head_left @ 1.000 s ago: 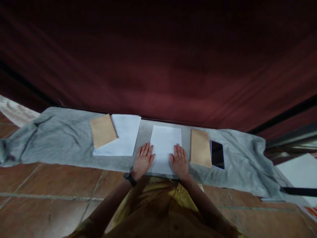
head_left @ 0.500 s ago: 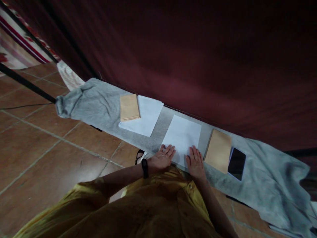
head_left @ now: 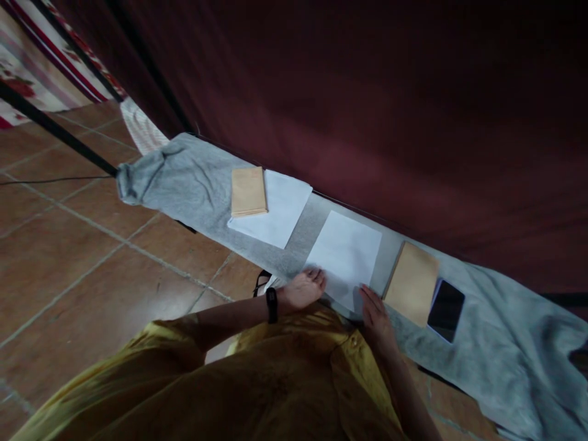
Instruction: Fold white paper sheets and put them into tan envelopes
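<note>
A white sheet of paper [head_left: 345, 254] lies on a grey cloth [head_left: 193, 180] spread along the floor. My left hand [head_left: 304, 288], with a black band on the wrist, curls its fingers over the sheet's near left corner. At the near right edge of the sheet rests my right hand [head_left: 375, 313], fingers stretched flat. A tan envelope [head_left: 413, 282] lies just right of the sheet, and a dark phone [head_left: 446, 309] beside that.
Farther left on the cloth a second tan envelope [head_left: 248, 191] rests on another white sheet [head_left: 278, 211]. A dark red curtain [head_left: 367, 110] hangs behind. Terracotta floor tiles [head_left: 82, 257] stretch to the left, crossed by a black pole [head_left: 55, 128].
The view swung left and tilted. Both hands slid back toward the sheet's near edge, and my left hand's fingers curled at the corner where they earlier lay flat.
</note>
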A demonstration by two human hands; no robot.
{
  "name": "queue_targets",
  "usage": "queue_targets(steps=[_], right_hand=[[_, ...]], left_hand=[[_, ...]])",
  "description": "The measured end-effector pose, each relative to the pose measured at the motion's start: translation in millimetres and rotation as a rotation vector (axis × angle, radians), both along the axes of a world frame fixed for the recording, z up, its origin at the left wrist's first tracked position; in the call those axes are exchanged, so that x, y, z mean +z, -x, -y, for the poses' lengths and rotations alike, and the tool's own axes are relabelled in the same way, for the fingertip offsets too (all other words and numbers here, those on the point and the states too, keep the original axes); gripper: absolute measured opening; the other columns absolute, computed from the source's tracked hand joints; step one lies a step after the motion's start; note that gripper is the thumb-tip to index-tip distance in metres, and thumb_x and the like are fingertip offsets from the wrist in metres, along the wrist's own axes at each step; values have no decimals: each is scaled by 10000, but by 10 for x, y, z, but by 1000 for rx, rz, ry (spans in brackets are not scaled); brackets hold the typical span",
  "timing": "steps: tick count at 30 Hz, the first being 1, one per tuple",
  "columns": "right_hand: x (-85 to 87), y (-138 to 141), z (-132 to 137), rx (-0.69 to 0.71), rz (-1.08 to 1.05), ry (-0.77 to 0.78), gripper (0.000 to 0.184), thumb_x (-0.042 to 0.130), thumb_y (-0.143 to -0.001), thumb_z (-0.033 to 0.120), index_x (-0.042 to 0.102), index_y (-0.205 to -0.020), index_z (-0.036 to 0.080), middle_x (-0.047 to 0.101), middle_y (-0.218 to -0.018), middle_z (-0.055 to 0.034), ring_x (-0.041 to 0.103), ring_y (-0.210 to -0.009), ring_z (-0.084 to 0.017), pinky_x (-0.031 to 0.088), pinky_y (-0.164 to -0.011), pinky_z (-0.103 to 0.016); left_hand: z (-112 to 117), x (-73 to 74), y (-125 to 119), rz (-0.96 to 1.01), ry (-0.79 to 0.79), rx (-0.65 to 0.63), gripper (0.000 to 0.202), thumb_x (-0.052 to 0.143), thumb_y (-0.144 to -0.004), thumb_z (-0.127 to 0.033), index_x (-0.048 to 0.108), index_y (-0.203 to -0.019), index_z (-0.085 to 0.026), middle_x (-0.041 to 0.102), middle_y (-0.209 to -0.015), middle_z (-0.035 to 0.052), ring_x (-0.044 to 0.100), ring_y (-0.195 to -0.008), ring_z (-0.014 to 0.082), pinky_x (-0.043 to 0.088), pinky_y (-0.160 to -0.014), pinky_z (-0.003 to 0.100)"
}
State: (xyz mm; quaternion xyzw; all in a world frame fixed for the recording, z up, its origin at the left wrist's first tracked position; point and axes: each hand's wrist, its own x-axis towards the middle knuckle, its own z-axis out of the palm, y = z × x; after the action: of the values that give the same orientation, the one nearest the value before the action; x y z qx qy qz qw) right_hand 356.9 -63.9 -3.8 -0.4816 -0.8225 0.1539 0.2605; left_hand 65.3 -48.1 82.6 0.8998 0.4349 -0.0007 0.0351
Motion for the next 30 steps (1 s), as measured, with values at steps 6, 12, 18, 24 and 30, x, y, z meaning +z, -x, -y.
queue_targets(steps=[6,12,18,24,30], right_hand=[[81,-113,128,-53,-134,125,639,371,-900,52,559,-1473,264,598,-1478,-68,550,-1385,-218,456,-1192,-466],[201,19,130,-115,-240,153,638,463,-823,62,634,-1398,279,637,-1436,-49,582,-1346,-226,467,-1180,-457],[272,162,47,-209,-386,136,364,494,-927,231,741,-1194,239,740,-1258,-82,647,-1243,-247,511,-1107,-474],[375,303,-162,-411,-410,209,362,486,-998,484,748,-992,234,779,-1037,-87,723,-981,-248,567,-921,-400],[352,379,-447,-472,-319,100,396,416,-1011,492,688,-933,216,745,-960,-94,688,-900,-238,546,-841,-369]], left_hand=[[43,231,140,206,45,11,243,546,-970,-139,677,-1170,-183,732,-1179,99,682,-1094,222,507,-990,361],[81,191,242,444,15,5,235,500,-1020,-216,720,-1103,-234,760,-1047,61,712,-975,189,538,-953,339],[11,139,448,759,102,243,461,663,-949,-403,602,-1384,-262,700,-1330,82,653,-1220,252,512,-1070,428],[-344,-182,599,1027,324,533,582,678,-874,-365,557,-1424,-216,736,-1260,91,691,-1162,244,538,-1029,414],[-649,-377,375,895,267,750,281,639,-872,-328,716,-1111,-201,789,-1014,57,733,-941,226,570,-867,341]])
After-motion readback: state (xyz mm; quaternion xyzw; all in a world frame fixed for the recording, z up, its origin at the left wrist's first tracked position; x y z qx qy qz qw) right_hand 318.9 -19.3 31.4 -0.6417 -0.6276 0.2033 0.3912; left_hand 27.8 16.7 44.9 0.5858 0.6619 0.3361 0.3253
